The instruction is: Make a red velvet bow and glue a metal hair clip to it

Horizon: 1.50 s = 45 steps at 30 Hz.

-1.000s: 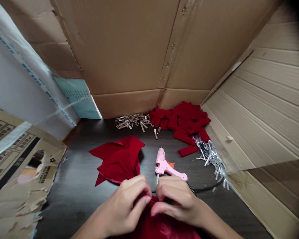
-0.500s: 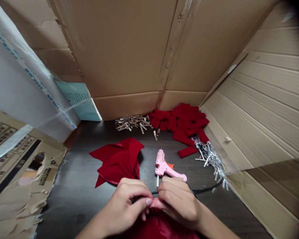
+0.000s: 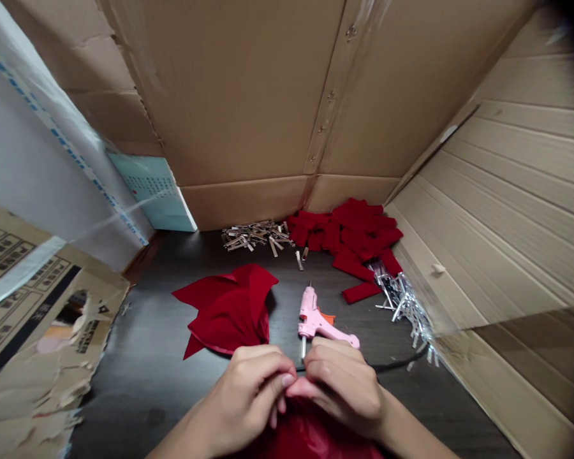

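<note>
Both hands meet at the near side of the dark table over a piece of shiny red velvet fabric (image 3: 306,430). The fingers of my left hand (image 3: 256,386) are closed in a pinch at the top edge of this fabric. My right hand (image 3: 342,386) is closed on the same edge, its thumb close to the left fingertips. Just beyond lies a pink glue gun (image 3: 316,322) with an orange trigger, its nozzle pointing away and a glue stick poking out the back. Left of it rests a gathered red velvet bow piece (image 3: 234,309) with pointed tails.
Along the back lie a pile of metal hair clips (image 3: 256,236) and a heap of red fabric strips (image 3: 363,233). Silvery strips (image 3: 406,303) spill by the right cardboard wall (image 3: 502,236). A black cord (image 3: 402,363) runs right. Cardboard (image 3: 249,95) encloses the back; a torn flap (image 3: 43,306) stands left.
The fingers shift slightly along the red fabric's edge, and the left and right fingertips stay close together. The view moves a touch; the objects on the table stay in place.
</note>
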Available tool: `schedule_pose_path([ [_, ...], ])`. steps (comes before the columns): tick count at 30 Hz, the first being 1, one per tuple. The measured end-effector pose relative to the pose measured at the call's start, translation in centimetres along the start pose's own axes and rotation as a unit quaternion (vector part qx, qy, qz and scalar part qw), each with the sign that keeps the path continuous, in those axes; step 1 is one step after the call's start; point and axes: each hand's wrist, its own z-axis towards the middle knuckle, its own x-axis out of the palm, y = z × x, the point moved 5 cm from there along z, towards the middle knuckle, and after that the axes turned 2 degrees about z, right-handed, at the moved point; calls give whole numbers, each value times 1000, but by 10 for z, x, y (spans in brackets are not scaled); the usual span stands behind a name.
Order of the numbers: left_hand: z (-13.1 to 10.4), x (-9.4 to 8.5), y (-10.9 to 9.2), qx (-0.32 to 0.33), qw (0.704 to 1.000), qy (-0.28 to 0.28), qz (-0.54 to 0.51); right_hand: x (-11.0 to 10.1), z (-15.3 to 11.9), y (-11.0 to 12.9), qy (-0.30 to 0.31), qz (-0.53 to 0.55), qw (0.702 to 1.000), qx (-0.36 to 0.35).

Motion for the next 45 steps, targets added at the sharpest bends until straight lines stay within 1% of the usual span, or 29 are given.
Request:
schedule_pose_path([
  [3, 1, -2, 2, -24, 999, 11, -43, -2, 1, -2, -8, 19, 1000, 14],
  [6, 3, -5, 0, -6, 999, 17, -26, -3, 2, -3, -8, 41, 999, 14],
  [7, 3, -6, -2, 13, 1000, 17, -8, -2, 2, -3, -5, 50, 999, 17],
  [9, 3, -7, -9, 76, 996, 14, 42, -2, 1, -4, -3, 67, 997, 32],
  [12, 1, -6, -19, 177, 977, 5, 115, -1, 0, -6, -4, 86, 994, 69],
  [13, 0, -6, -21, 195, 972, 5, 134, 0, 0, -7, -2, 92, 993, 80],
  [15, -1, -4, -21, 212, 964, 6, 160, 2, 0, -8, 0, 105, 989, 101],
  [18, -4, 0, -19, 211, 961, 11, 179, 4, 0, -9, -9, 123, 985, 122],
  [20, -5, 1, -18, 194, 966, 11, 173, 5, 1, -8, -12, 131, 983, 130],
  [22, -4, 0, -17, 163, 977, 4, 140, 5, 2, -8, -17, 137, 981, 134],
  [24, -2, -2, -16, 127, 989, -3, 80, 3, 3, -8, -30, 142, 980, 134],
  [26, -1, -4, -15, 94, 995, 3, 23, 1, 4, -8, -42, 142, 981, 129],
  [28, 0, -6, -14, 77, 997, 4, 10, -1, 5, -9, -49, 141, 981, 123],
  [30, -1, -7, -13, 76, 997, -2, 19, -1, 4, -11, -50, 140, 981, 122],
  [34, 0, -7, -10, 84, 996, -3, 11, 2, 1, -13, -38, 140, 980, 135],
  [36, 0, -6, -11, 102, 995, -6, 21, 4, -1, -14, -26, 147, 977, 150],
  [39, 0, -5, -18, 162, 983, 1, 82, 7, -3, -15, -8, 154, 972, 178],
  [42, -3, -2, -23, 213, 964, 6, 162, 9, -5, -16, 10, 148, 968, 204],
  [45, -6, -1, -23, 224, 955, 0, 196, 10, -5, -17, 12, 149, 965, 218],
])
